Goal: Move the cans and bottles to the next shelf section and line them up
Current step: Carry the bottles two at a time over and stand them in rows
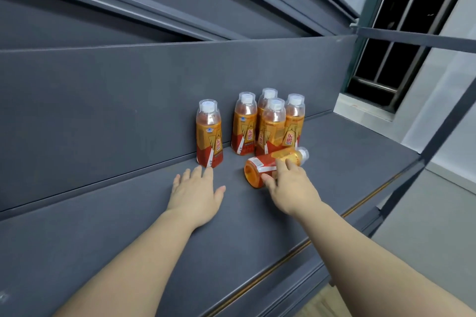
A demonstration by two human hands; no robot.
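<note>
Bottles of orange drink sit on a grey shelf (347,162): 5 upright against the back panel, 1 bottle (209,134) apart at the left, 4 clustered (270,128) to its right. A 6th, tipped bottle (273,166) lies on its side in front of the cluster, cap pointing right. The right hand (288,186) grips it from above. The left hand (197,193) rests flat, fingers spread, just before the lone bottle.

The shelf (128,213) is matt grey, smooth. The bottles (244,123) are glossy clear plastic with shiny orange-and-red labels and white caps.
</note>
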